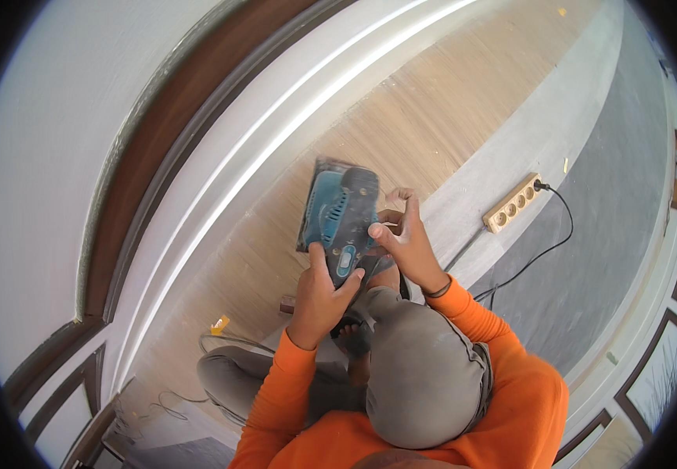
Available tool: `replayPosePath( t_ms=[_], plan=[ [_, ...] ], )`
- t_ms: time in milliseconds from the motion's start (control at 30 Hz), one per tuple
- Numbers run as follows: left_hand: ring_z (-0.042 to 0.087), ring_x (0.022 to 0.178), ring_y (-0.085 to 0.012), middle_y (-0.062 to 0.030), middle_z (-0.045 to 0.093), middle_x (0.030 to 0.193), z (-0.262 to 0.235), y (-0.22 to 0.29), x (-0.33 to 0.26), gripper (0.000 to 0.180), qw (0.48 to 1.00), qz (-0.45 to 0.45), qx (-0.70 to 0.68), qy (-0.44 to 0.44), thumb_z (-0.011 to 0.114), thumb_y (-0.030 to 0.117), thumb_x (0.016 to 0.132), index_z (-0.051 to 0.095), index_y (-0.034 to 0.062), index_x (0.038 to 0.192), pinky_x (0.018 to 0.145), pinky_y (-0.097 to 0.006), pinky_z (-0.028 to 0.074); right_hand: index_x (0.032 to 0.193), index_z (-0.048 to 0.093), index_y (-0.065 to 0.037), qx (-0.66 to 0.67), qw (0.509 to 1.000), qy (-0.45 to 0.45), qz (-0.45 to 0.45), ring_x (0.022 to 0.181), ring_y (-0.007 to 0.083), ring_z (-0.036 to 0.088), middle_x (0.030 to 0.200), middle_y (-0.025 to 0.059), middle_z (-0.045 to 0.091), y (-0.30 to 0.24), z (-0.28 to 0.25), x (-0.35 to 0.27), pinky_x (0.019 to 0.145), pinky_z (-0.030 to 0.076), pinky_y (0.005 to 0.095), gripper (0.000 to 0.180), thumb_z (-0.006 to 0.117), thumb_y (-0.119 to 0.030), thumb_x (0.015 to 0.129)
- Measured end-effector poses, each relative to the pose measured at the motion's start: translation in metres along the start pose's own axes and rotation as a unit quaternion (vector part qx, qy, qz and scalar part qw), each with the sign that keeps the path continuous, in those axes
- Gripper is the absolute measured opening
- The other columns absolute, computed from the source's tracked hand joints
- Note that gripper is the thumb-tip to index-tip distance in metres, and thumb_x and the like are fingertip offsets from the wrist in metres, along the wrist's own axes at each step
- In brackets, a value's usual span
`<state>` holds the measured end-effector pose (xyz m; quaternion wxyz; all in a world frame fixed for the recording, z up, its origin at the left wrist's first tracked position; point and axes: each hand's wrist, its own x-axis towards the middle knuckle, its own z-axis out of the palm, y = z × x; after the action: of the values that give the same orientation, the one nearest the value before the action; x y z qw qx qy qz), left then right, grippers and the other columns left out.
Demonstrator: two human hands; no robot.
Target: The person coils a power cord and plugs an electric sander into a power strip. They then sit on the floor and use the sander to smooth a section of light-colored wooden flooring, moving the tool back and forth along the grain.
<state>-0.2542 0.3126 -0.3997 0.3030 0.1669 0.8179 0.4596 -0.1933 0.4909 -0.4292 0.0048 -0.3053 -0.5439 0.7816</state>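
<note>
A teal and black electric sander (337, 215) is held up in front of me, its flat pad tilted toward the left. My left hand (324, 301) is closed around the handle end, with fingers on both sides of a light switch. At the sander's right side is my right hand (409, 244). Its thumb presses against the casing, and its bent fingers curl beside the edge, one of them slightly blurred. Whether those fingers also pinch something small cannot be made out.
A wooden-coloured power strip (513, 203) with a black plug and cable (569, 227) lies to the right. White moulding (221, 195) borders the wood-patterned floor (432, 117) on the left. A yellow scrap (219, 324) and loose cable lie near my bent leg (428, 375).
</note>
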Motion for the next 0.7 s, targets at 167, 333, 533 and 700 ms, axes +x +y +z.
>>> replayPosePath(
  t_ms=[167,333,533,700],
  plan=[
    [0.071,0.086,-0.0422,-0.0212,0.069,0.098,0.006,0.001,0.005,0.055,0.966,0.094,0.242,-0.014,0.081,0.019,0.084,0.049,0.0014,0.125,0.067,-0.048,0.055,0.146,0.037,0.003,0.179,0.983,-0.019,0.040,0.098,0.0209,0.068,0.116,0.0148,0.062,-0.001,0.010,-0.002,0.075,0.063,0.0307,0.086,0.086,-0.036,0.088],
    [0.072,0.090,-0.0405,-0.0192,0.071,0.112,0.002,0.008,0.020,0.062,0.957,0.130,0.259,-0.012,0.084,0.026,0.084,0.051,0.0033,0.131,0.072,-0.045,0.057,0.143,0.039,0.002,0.246,0.969,-0.007,0.039,0.103,0.0186,0.066,0.122,0.0138,0.059,0.003,0.003,0.018,0.080,0.060,0.0274,0.077,0.082,-0.030,0.087],
    [0.073,0.091,-0.0399,-0.0189,0.075,0.101,-0.034,-0.004,0.030,0.055,0.977,0.026,0.200,-0.072,0.086,0.037,0.083,0.066,0.0055,0.123,0.079,-0.047,0.057,0.147,0.041,0.000,0.355,0.930,-0.096,-0.002,0.125,0.0366,0.062,0.139,0.0172,0.059,0.039,-0.013,0.048,0.111,0.049,0.0534,0.084,0.080,-0.031,0.079],
    [0.072,0.086,-0.0388,-0.0166,0.075,0.092,-0.037,-0.014,0.040,0.051,0.991,0.084,0.107,0.013,0.082,0.046,0.085,0.071,0.0081,0.117,0.074,-0.046,0.056,0.150,0.041,-0.008,0.410,0.900,-0.145,0.027,0.126,0.0385,0.061,0.139,0.0181,0.059,0.044,-0.010,0.074,0.111,0.050,0.0553,0.085,0.082,-0.031,0.078]
  ],
)
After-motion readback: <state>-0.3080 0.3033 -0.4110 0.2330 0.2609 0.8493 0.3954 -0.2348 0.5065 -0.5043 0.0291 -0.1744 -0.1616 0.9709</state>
